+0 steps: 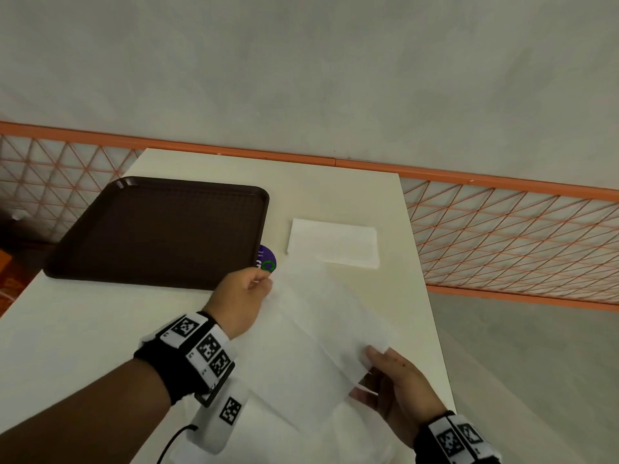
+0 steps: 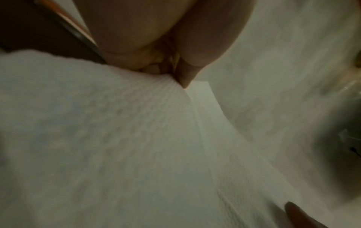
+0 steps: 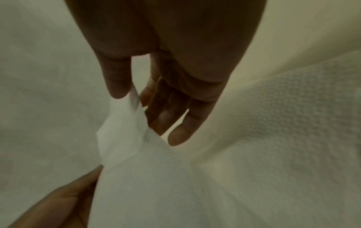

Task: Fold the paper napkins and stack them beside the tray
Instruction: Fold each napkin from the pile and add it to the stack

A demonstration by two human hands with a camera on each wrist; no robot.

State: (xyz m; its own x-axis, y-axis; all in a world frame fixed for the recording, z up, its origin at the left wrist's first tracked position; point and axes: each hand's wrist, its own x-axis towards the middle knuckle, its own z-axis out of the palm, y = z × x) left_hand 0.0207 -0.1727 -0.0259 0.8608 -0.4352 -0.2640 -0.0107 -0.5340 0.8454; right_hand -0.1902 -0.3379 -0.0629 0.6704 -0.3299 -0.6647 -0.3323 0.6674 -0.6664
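Note:
A white paper napkin [image 1: 321, 333] hangs stretched above the table between both hands. My left hand [image 1: 246, 289] pinches its far left corner close to the tray's near right corner. My right hand [image 1: 378, 370] pinches the near right corner between thumb and forefinger, the other fingers loose. In the right wrist view the napkin [image 3: 156, 177] bunches where the thumb [image 3: 117, 80] meets it. The left wrist view shows the napkin [image 2: 117, 138] running away from my pinching fingers [image 2: 183, 74]. A folded napkin [image 1: 335, 242] lies flat on the table right of the brown tray [image 1: 160, 229].
A round purple sticker [image 1: 266, 259] peeks out by the tray's right edge. More white paper [image 1: 351, 440] lies under the held napkin near the table's front. An orange mesh railing [image 1: 502, 236] runs behind and right of the cream table [image 1: 83, 329].

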